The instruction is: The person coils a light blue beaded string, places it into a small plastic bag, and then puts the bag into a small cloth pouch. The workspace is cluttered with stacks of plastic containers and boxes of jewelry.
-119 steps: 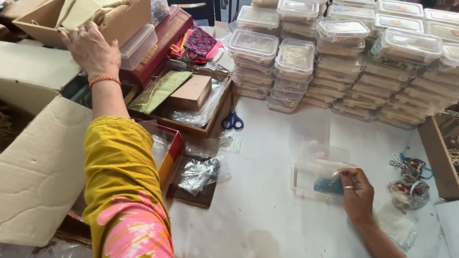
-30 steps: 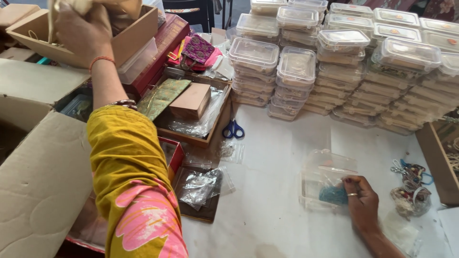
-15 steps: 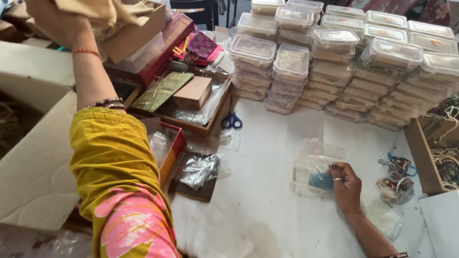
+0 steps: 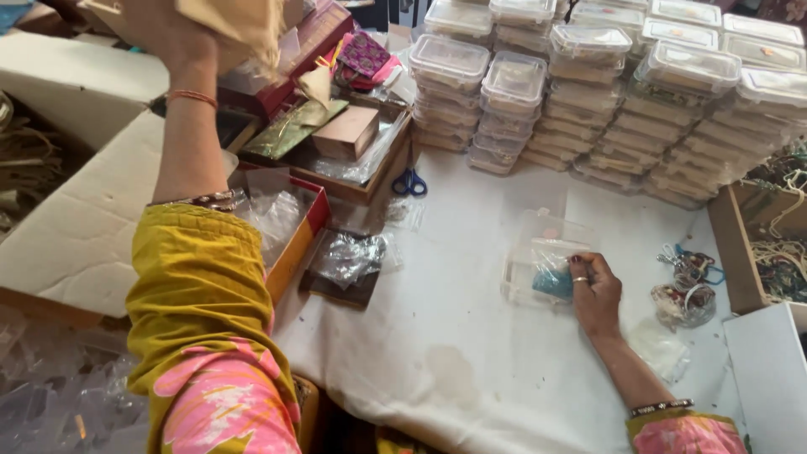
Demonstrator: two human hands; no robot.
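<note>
My left hand (image 4: 168, 34) is raised at the top left, closed around tan folded cardboard pieces (image 4: 239, 21) lifted above the boxes there. My right hand (image 4: 595, 290) rests on the white table cover (image 4: 454, 336), fingers pressing a small blue item (image 4: 551, 283) inside an open clear plastic container (image 4: 538, 252). A ring shows on one finger of that hand.
Stacks of clear lidded containers (image 4: 588, 92) line the back. Blue-handled scissors (image 4: 409, 182) lie near a tray of boxes (image 4: 353, 139). A red box with plastic bags (image 4: 290, 214) sits left, flat cardboard (image 4: 76, 235) beyond it. Jewellery pieces (image 4: 685, 286) lie at the right.
My left hand has risen out of the cardboard box at top left, carrying the tan pieces up and toward me. My right hand stays on the blue item in the container.
</note>
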